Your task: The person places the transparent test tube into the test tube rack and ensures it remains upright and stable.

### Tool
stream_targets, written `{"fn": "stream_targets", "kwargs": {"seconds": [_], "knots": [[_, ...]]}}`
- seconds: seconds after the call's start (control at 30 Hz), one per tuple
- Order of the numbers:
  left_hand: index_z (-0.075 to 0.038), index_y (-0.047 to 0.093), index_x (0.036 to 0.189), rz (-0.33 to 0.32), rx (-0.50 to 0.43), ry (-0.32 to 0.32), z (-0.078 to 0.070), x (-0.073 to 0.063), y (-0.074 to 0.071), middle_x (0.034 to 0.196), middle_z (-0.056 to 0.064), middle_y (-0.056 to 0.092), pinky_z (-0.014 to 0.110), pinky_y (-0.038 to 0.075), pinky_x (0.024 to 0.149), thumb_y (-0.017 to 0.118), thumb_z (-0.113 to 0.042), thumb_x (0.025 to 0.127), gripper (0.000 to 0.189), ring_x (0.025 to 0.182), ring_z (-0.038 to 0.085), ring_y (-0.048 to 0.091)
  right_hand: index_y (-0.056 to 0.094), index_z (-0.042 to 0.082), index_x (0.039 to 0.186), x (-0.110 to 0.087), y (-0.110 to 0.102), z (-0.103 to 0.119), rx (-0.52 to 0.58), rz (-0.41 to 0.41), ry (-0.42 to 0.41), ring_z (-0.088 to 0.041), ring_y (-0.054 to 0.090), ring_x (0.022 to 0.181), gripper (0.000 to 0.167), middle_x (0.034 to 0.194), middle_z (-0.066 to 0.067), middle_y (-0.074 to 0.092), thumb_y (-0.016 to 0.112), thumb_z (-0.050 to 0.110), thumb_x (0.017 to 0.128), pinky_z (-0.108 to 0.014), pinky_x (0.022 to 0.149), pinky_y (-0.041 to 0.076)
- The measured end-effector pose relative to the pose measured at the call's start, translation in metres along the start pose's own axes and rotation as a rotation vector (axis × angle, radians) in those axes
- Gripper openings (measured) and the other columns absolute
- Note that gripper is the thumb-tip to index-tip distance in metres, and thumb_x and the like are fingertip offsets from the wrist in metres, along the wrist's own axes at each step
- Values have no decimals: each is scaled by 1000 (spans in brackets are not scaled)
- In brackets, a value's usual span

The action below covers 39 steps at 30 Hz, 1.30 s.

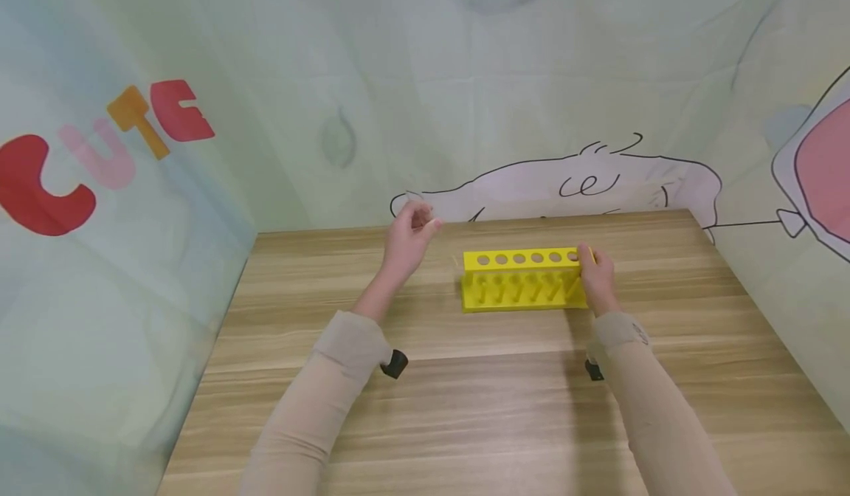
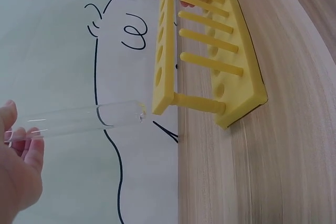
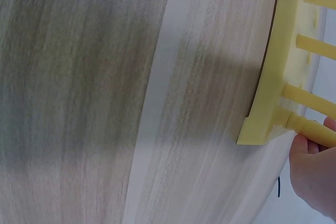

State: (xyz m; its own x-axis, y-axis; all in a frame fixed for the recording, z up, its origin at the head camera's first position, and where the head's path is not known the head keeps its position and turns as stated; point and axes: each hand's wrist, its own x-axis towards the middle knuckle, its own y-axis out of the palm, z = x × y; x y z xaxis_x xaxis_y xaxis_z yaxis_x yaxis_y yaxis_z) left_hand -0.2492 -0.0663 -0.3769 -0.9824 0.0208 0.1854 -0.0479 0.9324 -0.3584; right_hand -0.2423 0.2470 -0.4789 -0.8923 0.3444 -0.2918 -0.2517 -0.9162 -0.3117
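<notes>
My left hand (image 1: pixel 408 241) is raised left of a yellow test tube rack (image 1: pixel 527 258), near the table's back edge. Between its thumb and fingers it pinches one end of a clear test tube (image 2: pixel 73 121). The tube's far end points at the near end of the rack's top plate in the left wrist view; in the head view it barely shows. My right hand (image 1: pixel 600 278) grips the rack at its right end, thumb and fingers around the end post (image 3: pixel 312 131). The rack is upright, with a row of round holes on top and several pegs below.
A wood-grain table (image 1: pixel 451 407) lies beneath, its back edge against a pale curtain (image 1: pixel 285 112) with printed drawings and letters. Small black devices hang under both wrists.
</notes>
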Motion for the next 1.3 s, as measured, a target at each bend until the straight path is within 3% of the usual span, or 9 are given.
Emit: {"fn": "stream_targets", "kwargs": {"seconds": [0.53, 0.77, 1.3], "knots": [[-6, 53, 102, -19, -35, 41, -3, 8, 10, 92, 8, 55, 26, 49, 84, 62, -17, 82, 25, 89, 18, 53, 40, 4, 126, 2, 1, 0, 19, -3, 17, -24, 33, 116, 67, 134, -14, 36, 28, 57, 87, -38, 104, 29], [-7, 53, 103, -9, 7, 46, -8, 9, 16, 94, 7, 56, 25, 48, 85, 61, -19, 83, 25, 90, 17, 54, 39, 3, 127, 1, 1, -1, 23, 11, 3, -25, 31, 119, 70, 137, -14, 34, 28, 59, 87, -39, 106, 27], [-7, 52, 105, -2, 5, 31, -14, 15, 30, 95, 6, 56, 23, 48, 83, 60, -19, 84, 25, 89, 16, 52, 40, 2, 125, 1, 1, -1, 24, 3, -12, -25, 31, 119, 62, 136, -15, 34, 29, 52, 90, -39, 105, 27]]}}
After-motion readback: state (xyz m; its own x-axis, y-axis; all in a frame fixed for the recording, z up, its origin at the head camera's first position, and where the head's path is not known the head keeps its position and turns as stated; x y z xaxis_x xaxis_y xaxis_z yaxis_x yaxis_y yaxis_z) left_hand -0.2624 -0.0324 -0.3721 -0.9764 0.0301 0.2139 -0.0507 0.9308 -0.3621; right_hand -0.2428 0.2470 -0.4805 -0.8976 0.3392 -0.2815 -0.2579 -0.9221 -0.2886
